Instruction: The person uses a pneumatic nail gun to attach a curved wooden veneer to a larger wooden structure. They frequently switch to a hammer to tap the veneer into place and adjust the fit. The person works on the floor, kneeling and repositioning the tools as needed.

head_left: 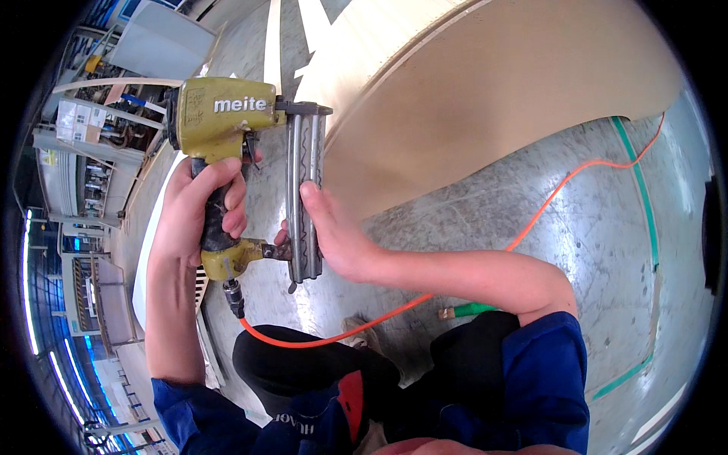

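An olive-green pneumatic nail gun (224,114) is held up in front of me, its nose pointing right. My left hand (186,208) wraps round its black grip, with a finger showing near the trigger. My right hand (341,239) clasps the long silver magazine (296,197), thumb on the near side; its other fingers are mostly hidden behind. An orange air hose (356,324) runs from the fitting at the grip's base, passes under my right forearm and crosses the floor to the far right.
A large curved wooden panel (485,98) stands just beyond the gun, with pale boards (364,45) to its left. A green tool or fitting (470,309) lies by my knee. Green tape (644,197) marks the grey floor. Racks and sheets (64,178) line the left.
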`<state>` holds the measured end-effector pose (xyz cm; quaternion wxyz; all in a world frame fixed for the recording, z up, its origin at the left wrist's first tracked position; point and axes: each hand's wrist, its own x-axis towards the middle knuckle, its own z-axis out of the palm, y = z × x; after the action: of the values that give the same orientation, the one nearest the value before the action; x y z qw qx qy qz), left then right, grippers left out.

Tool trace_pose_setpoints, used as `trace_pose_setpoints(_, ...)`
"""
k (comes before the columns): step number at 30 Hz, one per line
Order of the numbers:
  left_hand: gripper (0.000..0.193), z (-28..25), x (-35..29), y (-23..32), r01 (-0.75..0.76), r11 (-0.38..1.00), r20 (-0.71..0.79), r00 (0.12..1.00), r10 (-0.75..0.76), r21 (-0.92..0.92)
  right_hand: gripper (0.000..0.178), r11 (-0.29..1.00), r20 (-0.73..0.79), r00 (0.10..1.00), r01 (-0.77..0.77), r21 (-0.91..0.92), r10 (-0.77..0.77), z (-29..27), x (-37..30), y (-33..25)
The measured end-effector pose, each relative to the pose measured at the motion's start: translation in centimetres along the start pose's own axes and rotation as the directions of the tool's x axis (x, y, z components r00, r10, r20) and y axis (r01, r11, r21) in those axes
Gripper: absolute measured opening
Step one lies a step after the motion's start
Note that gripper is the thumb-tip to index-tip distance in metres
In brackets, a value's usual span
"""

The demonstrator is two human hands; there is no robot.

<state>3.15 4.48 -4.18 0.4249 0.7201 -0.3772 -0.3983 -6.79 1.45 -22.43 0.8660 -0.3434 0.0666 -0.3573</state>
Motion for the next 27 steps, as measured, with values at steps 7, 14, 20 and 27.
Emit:
trace_pose_setpoints(7,0.032,-0.5,0.6,0.1,0.012,1.0,0.031,0.999,-0.012,-0.008,0.056,0.999,0.03,0.999,-0.03,-0.017,0.031,-0.2,0.3,0.0)
trace_pose_setpoints(14,0.032,-0.6,0.8,-0.1,0.015,1.0,0.041,0.999,-0.016,0.008,0.056,0.999,0.0,0.999,-0.054,0.003,0.054,-0.3,0.2,0.2)
trace_pose_setpoints(20,0.033,-0.7,0.0,-0.3,0.0,1.0,0.011,1.0,0.0,0.014,0.059,0.994,0.072,0.997,-0.005,-0.111,0.013,-0.4,0.0,-0.1)
trace_pose_setpoints(27,0.035,-1.3,0.3,-1.7,0.034,0.999,0.003,0.999,-0.034,-0.023,0.06,0.996,0.03,0.997,-0.067,-0.052,0.068,-0.4,0.0,1.3)
